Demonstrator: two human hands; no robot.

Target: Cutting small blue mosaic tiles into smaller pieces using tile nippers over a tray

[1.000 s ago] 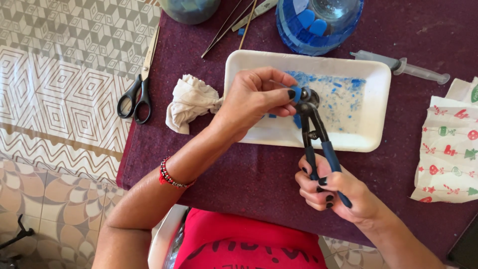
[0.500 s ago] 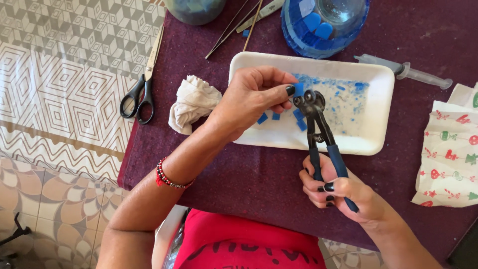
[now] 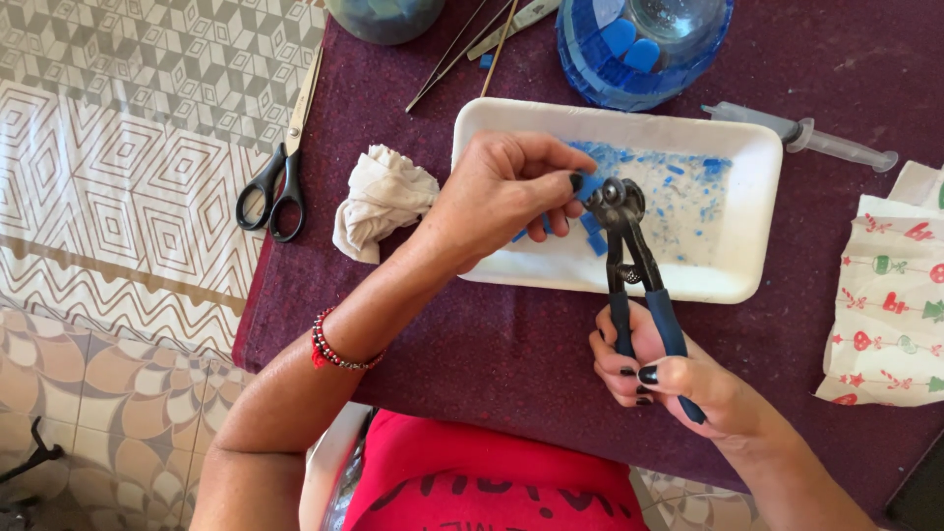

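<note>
My left hand (image 3: 506,192) hovers over a white foam tray (image 3: 757,157) and pinches a small blue tile piece (image 3: 588,185) between thumb and fingers. My right hand (image 3: 678,379) grips the blue handles of wheeled tile nippers (image 3: 629,246). The nipper head meets the blue piece at the tray's middle. Small blue chips (image 3: 688,192) lie scattered in the tray, and a few larger blue pieces (image 3: 594,236) sit just under the nippers.
The tray lies on a maroon cloth (image 3: 511,334). Black-handled scissors (image 3: 280,172) and a crumpled white rag (image 3: 382,197) lie to the left. A blue mosaic glass bowl (image 3: 639,44), thin sticks (image 3: 462,44) and a syringe (image 3: 801,133) are beyond the tray. Patterned paper (image 3: 895,295) lies right.
Both hands and the nippers have drifted slightly down and to the right over the tray. The grip on the blue piece and on the nippers is unchanged.
</note>
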